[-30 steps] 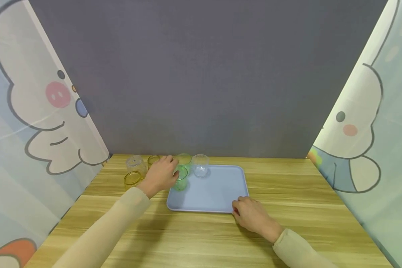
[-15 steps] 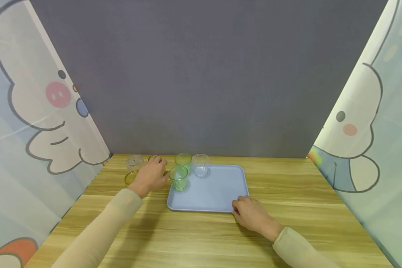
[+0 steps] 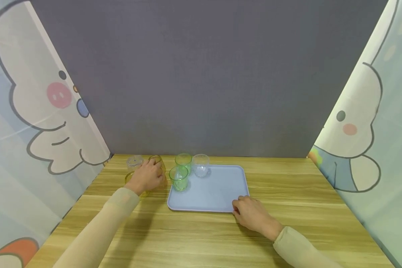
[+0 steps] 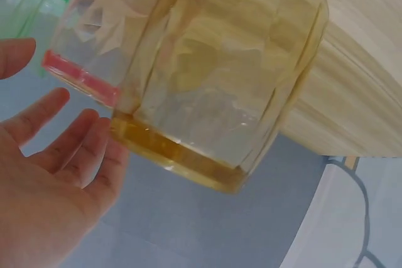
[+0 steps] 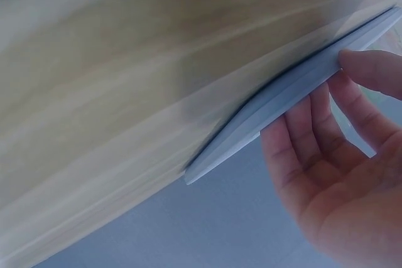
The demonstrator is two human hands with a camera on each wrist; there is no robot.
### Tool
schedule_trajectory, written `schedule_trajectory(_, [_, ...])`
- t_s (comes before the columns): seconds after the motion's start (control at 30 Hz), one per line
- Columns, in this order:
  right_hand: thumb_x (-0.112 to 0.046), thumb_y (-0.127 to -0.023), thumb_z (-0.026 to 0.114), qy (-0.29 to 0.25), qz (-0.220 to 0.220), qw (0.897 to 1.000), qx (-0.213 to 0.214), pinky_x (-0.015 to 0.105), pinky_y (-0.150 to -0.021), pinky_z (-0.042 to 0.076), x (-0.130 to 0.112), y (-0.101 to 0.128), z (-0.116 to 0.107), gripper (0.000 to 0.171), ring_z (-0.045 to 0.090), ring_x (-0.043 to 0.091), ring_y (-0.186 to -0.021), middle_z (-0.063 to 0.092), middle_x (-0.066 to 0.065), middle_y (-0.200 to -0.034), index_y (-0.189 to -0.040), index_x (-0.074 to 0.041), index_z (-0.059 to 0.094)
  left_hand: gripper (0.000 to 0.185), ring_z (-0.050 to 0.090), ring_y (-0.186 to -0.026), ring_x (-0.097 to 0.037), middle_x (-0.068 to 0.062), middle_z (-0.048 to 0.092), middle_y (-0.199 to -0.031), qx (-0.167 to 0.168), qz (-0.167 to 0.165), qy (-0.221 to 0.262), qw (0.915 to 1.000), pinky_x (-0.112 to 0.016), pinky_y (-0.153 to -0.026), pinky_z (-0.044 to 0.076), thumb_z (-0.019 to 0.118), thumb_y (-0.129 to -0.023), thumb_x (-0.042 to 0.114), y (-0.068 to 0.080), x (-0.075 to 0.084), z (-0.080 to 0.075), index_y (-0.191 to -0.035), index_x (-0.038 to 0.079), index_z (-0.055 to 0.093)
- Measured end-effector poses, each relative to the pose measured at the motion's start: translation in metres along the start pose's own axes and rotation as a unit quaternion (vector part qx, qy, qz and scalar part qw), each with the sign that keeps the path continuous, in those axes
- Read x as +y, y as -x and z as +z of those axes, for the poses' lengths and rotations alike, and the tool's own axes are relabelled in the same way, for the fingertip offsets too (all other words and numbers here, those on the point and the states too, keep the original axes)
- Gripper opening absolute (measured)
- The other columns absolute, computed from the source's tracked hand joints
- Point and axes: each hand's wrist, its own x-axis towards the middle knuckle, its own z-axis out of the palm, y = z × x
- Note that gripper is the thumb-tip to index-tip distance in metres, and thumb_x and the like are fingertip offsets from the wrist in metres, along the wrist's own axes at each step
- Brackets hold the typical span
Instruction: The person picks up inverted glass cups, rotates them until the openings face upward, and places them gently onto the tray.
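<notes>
The pale blue tray (image 3: 217, 190) lies flat. Left of it, a see-through glass (image 4: 103, 32) (pink at its base) is upside down.

Amber cup (image 4: 213, 61): glossy, faceted, glass or perhaps plastic. Tray (image 3: 217, 191): smooth, matt, plastic-looking. Tabletop (image 3: 194, 238): wood-grained, smooth.

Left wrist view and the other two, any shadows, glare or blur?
Head: a soft shadow on the tabletop beside the left sleeve; left wrist: small glints on the amber glass; right wrist: the tabletop's grain looks soft and hazy.
</notes>
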Motion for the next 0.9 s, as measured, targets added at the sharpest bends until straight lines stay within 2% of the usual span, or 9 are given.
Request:
schedule_trajectory(0.1, [-0.013, -0.086, 0.078, -0.001, -0.001, 1.0, 0.0, 0.026, -0.051, 0.041, 0.001, 0.0, 0.0, 0.025, 0.046, 0.008, -0.062, 0.049, -0.007, -0.068, -0.072, -0.017, 0.058, 0.045, 0.052, -0.117, -0.045, -0.023, 0.056, -0.13, -0.017, -0.007, 0.005, 0.9998, -0.067, -0.096, 0.044, 0.061, -0.096, 0.026, -0.001, -0.003, 0.002, -0.133, 0.0, 0.06])
schedule_trajectory(0.2, [-0.013, -0.086, 0.078, -0.002, -0.003, 1.0, -0.001, 0.026, -0.052, 0.041, 0.001, 0.0, 0.0, 0.025, 0.046, 0.008, -0.062, 0.049, -0.007, -0.068, -0.072, -0.017, 0.058, 0.05, 0.05, -0.121, -0.046, -0.025, 0.054, -0.133, -0.029, -0.012, 0.011, 0.9995, -0.068, -0.098, 0.042, 0.06, -0.097, 0.027, -0.002, -0.005, 0.003, -0.138, -0.002, 0.057])
schedule_trajectory(0.37, [-0.013, -0.086, 0.078, -0.003, -0.001, 1.0, -0.001, 0.026, -0.052, 0.041, 0.001, 0.0, 0.0, 0.025, 0.047, 0.009, -0.062, 0.049, -0.007, -0.068, -0.072, -0.017, 0.058, 0.054, 0.048, -0.126, -0.049, -0.028, 0.051, -0.137, -0.034, -0.014, 0.041, 0.9985, -0.065, -0.102, 0.041, 0.061, -0.097, 0.026, -0.004, -0.007, 0.008, -0.14, -0.005, 0.054])
schedule_trajectory(0.57, [-0.013, -0.086, 0.079, -0.004, 0.002, 1.0, 0.004, 0.026, -0.05, 0.041, 0.001, 0.0, 0.001, 0.025, 0.048, 0.009, -0.062, 0.049, -0.007, -0.068, -0.071, -0.017, 0.058, 0.055, 0.048, -0.123, -0.051, -0.031, 0.051, -0.135, -0.028, -0.01, 0.065, 0.9974, -0.061, -0.102, 0.043, 0.063, -0.096, 0.025, -0.005, -0.008, 0.012, -0.139, -0.008, 0.052])
schedule_trajectory(0.8, [-0.012, -0.086, 0.078, -0.014, 0.004, 1.0, 0.002, 0.025, -0.05, 0.04, 0.002, -0.001, 0.001, 0.025, 0.046, 0.008, -0.061, 0.049, -0.007, -0.068, -0.071, -0.017, 0.058, 0.057, 0.043, -0.131, -0.054, -0.032, 0.048, -0.143, -0.04, -0.03, 0.07, 0.9963, -0.065, -0.102, 0.042, 0.059, -0.098, 0.026, -0.005, -0.007, 0.014, -0.144, -0.007, 0.05])
schedule_trajectory(0.9, [-0.012, -0.086, 0.078, -0.017, 0.005, 1.0, -0.003, 0.025, -0.051, 0.04, 0.002, 0.0, 0.0, 0.025, 0.046, 0.008, -0.061, 0.05, -0.007, -0.069, -0.072, -0.017, 0.059, 0.056, 0.042, -0.131, -0.056, -0.032, 0.048, -0.143, -0.036, -0.032, 0.077, 0.9959, -0.067, -0.101, 0.042, 0.059, -0.097, 0.026, -0.005, -0.006, 0.014, -0.142, -0.007, 0.051])
